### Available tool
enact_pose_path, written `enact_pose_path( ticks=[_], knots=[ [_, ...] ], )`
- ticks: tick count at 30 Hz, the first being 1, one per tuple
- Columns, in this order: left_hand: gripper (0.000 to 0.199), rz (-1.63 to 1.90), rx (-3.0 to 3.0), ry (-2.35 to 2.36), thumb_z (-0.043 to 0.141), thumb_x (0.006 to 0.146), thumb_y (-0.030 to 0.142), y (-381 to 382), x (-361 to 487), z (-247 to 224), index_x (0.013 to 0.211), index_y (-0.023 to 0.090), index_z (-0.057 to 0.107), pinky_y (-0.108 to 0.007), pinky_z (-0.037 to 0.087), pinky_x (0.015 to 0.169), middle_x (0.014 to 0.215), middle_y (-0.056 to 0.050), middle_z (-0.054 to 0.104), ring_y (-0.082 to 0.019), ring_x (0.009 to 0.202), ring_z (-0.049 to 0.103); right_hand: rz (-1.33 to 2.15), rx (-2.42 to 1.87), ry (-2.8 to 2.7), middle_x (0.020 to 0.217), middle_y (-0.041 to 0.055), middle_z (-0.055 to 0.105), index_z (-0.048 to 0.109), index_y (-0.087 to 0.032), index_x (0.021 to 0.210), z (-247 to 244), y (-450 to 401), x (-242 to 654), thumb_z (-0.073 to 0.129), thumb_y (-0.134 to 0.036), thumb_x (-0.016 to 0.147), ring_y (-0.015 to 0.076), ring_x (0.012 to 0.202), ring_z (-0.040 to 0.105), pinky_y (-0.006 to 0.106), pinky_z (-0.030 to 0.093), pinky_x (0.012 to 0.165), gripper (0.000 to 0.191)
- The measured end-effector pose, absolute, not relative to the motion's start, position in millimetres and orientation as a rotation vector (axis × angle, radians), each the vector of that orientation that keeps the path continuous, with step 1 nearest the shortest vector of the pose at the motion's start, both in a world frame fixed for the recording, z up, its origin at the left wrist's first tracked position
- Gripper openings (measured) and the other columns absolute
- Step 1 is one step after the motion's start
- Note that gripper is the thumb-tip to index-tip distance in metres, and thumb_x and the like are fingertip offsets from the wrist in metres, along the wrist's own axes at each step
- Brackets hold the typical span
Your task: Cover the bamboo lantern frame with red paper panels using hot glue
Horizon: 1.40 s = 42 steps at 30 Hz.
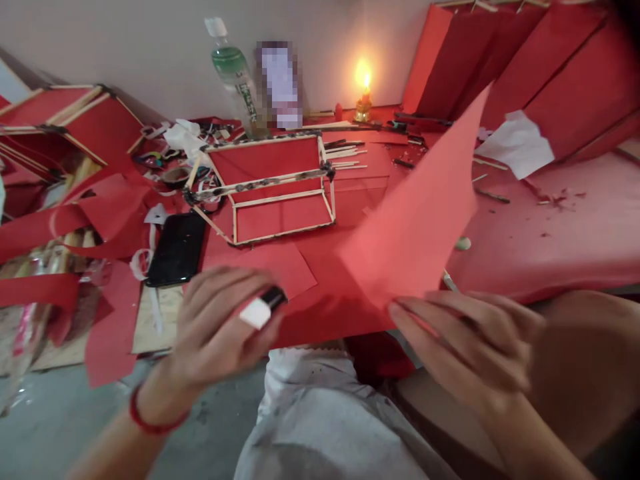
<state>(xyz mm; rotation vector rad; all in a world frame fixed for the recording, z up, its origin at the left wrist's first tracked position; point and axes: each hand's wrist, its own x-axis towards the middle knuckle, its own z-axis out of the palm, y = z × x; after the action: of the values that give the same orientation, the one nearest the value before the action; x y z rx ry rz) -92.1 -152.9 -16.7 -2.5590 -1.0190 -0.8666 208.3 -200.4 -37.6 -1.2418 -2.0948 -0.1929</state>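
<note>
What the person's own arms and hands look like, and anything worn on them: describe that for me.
The left hand has a plain red band, narrow and rounded, around its wrist. The right hand shows no band or other wear. No sleeve or glove is visible on either side; blur hides finer markings.

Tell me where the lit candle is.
In the head view, the lit candle stands in a gold holder by the wall, right of centre, left of the red panels.
</note>
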Motion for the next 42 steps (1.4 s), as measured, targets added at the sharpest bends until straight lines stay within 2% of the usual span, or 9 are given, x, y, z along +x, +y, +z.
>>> enact_pose_path(
  ticks=[2,4,10,14,18,24,28,31,42],
  knots=[
    [0.014,-1.079,-2.56,-1.069,0.067,0.08,0.02,-185.3,-71.0,-24.7,0.089,0.024,0.058,-0.045,0.061,0.084,0.103,-0.008,0.074,-0.023,0.095,0.071,-0.34,-1.089,-2.253,0.093,-0.0058,0.076,0.072,-0.03,0.103,-45.9,-189.3,205.6,0.056,-0.011,0.094,0.0137,0.092,0.066,0.033,0.046,0.09,0.026],
    [0.016,-1.042,-2.629,-1.045,0.07,0.078,0.02,-206.7,-52.6,-39.9,0.088,0.025,0.058,-0.044,0.062,0.083,0.1,-0.006,0.076,-0.022,0.09,0.072,-0.382,-0.995,-2.413,0.097,-0.0031,0.076,0.071,-0.025,0.102,-58.2,-178.6,206.4,0.049,-0.012,0.098,0.0148,0.096,0.065,0.036,0.046,0.093,0.026],
    [0.023,-0.841,-2.688,-1.365,0.064,0.088,0.019,-200.4,-26.8,-76.9,0.11,0.022,0.063,-0.047,0.055,0.097,0.125,-0.012,0.072,-0.028,0.115,0.067,-0.097,-0.832,-2.488,0.107,-0.0035,0.075,0.069,-0.027,0.113,-86.2,-171.2,226.3,0.05,-0.013,0.101,0.013,0.107,0.064,0.034,0.047,0.092,0.027],
    [0.022,-0.789,-2.804,-1.41,0.063,0.091,0.023,-183.8,-25.7,-82.6,0.112,0.022,0.065,-0.047,0.052,0.1,0.124,-0.009,0.072,-0.028,0.113,0.067,0.114,-0.957,-2.425,0.111,-0.0017,0.075,0.071,-0.031,0.113,-92.4,-172.2,237.7,0.051,-0.019,0.102,0.0168,0.111,0.063,0.039,0.047,0.092,0.026],
    [0.019,-0.859,-2.817,-1.443,0.065,0.09,0.021,-183.2,-26.9,-85.8,0.11,0.023,0.065,-0.046,0.053,0.092,0.117,-0.008,0.074,-0.027,0.107,0.067,0.206,-1.171,-2.228,0.11,-0.0007,0.075,0.075,-0.03,0.097,-93.1,-172.3,242.3,0.062,-0.019,0.095,0.0198,0.104,0.063,0.04,0.048,0.089,0.018],
    [0.02,-0.857,-2.762,-1.624,0.063,0.093,0.026,-174.6,-23.1,-83.1,0.113,0.024,0.064,-0.043,0.053,0.081,0.11,-0.009,0.071,-0.025,0.096,0.065,0.273,-1.416,-1.996,0.088,0.0036,0.07,0.075,-0.025,0.084,-83.4,-174.1,239.0,0.064,-0.024,0.092,0.018,0.082,0.062,0.038,0.047,0.08,0.013],
    [0.007,-0.868,-2.791,-1.593,0.06,0.095,0.025,-158.7,-22.1,-76.8,0.094,0.025,0.068,-0.04,0.05,0.074,0.095,-0.004,0.072,-0.021,0.083,0.065,0.34,-1.543,-1.914,0.089,0.0047,0.067,0.072,-0.024,0.083,-79.3,-176.3,236.6,0.061,-0.027,0.094,0.0183,0.082,0.061,0.039,0.046,0.081,0.015],
    [0.014,-0.878,-2.816,-1.648,0.058,0.096,0.029,-148.5,-22.7,-72.4,0.085,0.024,0.065,-0.039,0.047,0.072,0.087,-0.001,0.072,-0.02,0.081,0.065,0.406,-1.583,-1.882,0.088,0.004,0.065,0.069,-0.024,0.085,-78.2,-176.4,235.8,0.06,-0.027,0.094,0.0189,0.084,0.06,0.039,0.046,0.082,0.013],
    [0.014,-0.756,-2.64,-1.905,0.06,0.095,0.036,-138.1,-19.1,-73.4,0.087,0.024,0.061,-0.04,0.042,0.074,0.085,-0.001,0.064,-0.022,0.083,0.061,0.385,-1.754,-1.933,0.079,0.0026,0.059,0.057,-0.021,0.078,-70.7,-163.9,230.6,0.058,-0.027,0.092,0.0172,0.076,0.055,0.032,0.042,0.072,0.016]
  ],
)
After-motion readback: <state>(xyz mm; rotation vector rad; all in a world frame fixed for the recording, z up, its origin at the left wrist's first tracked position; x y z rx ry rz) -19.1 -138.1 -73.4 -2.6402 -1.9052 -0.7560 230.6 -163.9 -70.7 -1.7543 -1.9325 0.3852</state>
